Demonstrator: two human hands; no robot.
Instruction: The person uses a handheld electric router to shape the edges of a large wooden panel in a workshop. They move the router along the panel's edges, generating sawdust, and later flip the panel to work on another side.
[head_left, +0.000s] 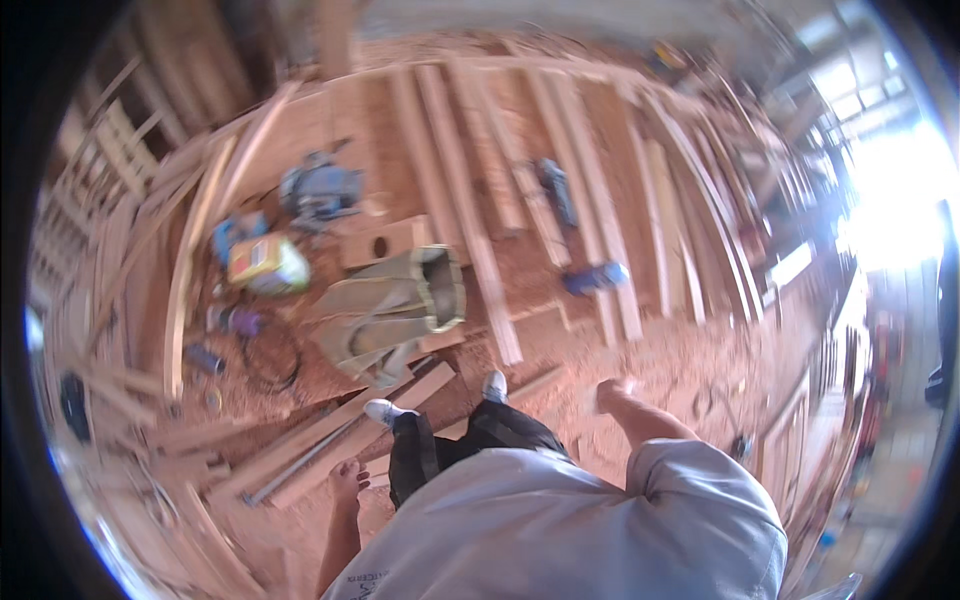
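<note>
My left hand (pixel 348 480) hangs low at my left side, its fingers loosely bent and apart, with nothing in it. Nearest to it are wooden boards (pixel 345 455) on the dusty ground and a thin metal bar (pixel 298 460) lying along them. My right hand (pixel 613 393) is out to the right of my legs, over the reddish, sawdust-covered ground. Motion smears its fingers, and I make out no object in it. An olive canvas bag (pixel 375 300) with a wide mouth lies in front of my feet.
Long wooden strips (pixel 455 190) lie side by side ahead. A blue power tool (pixel 322 190), a yellow-and-white container (pixel 268 265) and a coiled cable (pixel 272 362) are left of the bag. A blue cylindrical object (pixel 597 278) and a dark tool (pixel 556 190) rest among the strips.
</note>
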